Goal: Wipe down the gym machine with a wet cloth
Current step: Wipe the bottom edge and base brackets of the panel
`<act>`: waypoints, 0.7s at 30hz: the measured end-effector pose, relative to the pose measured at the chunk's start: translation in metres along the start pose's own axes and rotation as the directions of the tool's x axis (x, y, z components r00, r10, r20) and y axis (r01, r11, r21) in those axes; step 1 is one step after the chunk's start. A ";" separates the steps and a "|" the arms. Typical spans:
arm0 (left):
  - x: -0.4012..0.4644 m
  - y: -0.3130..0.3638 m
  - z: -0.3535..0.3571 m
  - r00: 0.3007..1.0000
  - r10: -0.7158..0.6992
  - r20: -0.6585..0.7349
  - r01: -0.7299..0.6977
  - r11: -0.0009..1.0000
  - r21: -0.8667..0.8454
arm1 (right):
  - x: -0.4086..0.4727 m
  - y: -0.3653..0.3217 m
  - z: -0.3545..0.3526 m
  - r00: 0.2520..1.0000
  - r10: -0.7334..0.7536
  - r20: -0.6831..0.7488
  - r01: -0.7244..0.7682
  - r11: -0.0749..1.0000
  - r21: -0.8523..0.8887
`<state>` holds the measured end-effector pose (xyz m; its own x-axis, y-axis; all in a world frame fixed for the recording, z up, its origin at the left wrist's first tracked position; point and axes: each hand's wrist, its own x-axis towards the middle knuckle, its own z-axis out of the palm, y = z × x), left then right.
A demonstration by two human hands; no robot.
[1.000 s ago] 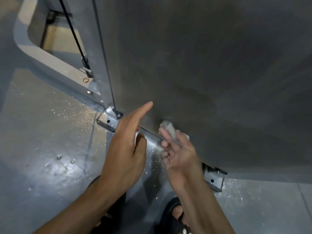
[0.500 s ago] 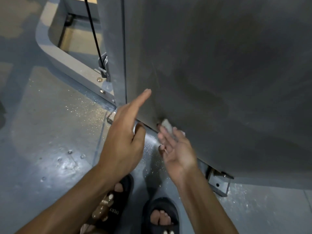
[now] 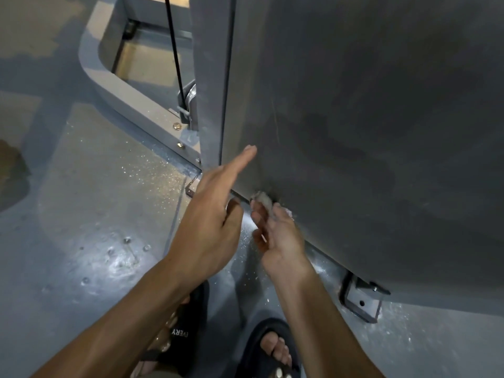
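- Your right hand (image 3: 275, 233) holds the wet cloth (image 3: 262, 199), a small pale wad bunched at your fingertips, with the fingers curled round it so only its top shows above them.
- The wad sits right at the bottom edge of the machine's grey side panel (image 3: 368, 132). Held that low, it can work the lip where grime collects, which looks like the step in hand.
- Your left hand (image 3: 210, 225) holds nothing: its fingers are straight and point up and away from the cloth, with the tip close to the panel just left of the grip. Whether it touches the metal, I cannot tell. It seems placed to steady you as you lean in.
- Below and right of the grip a bolted foot bracket (image 3: 360, 301) sits on the speckled floor (image 3: 109, 214); the cloth may snag there.
- Your sandals (image 3: 188, 331) stand directly beneath both wrists.
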<state>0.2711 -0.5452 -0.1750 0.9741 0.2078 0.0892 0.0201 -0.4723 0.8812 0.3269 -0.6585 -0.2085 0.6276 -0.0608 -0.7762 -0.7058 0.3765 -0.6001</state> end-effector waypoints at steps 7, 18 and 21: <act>0.002 -0.002 -0.007 0.998 -0.045 -0.037 0.045 0.999 0.000 | -0.036 -0.028 -0.001 0.970 -0.194 0.147 0.182 0.979 0.091; 0.004 -0.008 -0.002 0.999 -0.034 -0.023 0.035 0.998 0.050 | 0.050 0.027 0.008 0.993 0.116 -0.036 -0.116 0.993 -0.002; 0.006 -0.008 -0.004 0.999 -0.026 -0.027 0.027 0.999 0.045 | 0.037 0.019 0.011 0.998 0.046 0.042 -0.047 0.998 0.042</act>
<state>0.2760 -0.5366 -0.1800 0.9668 0.2431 0.0786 0.0567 -0.5041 0.8618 0.3401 -0.6435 -0.2463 0.6080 -0.0043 -0.7939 -0.7203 0.4177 -0.5539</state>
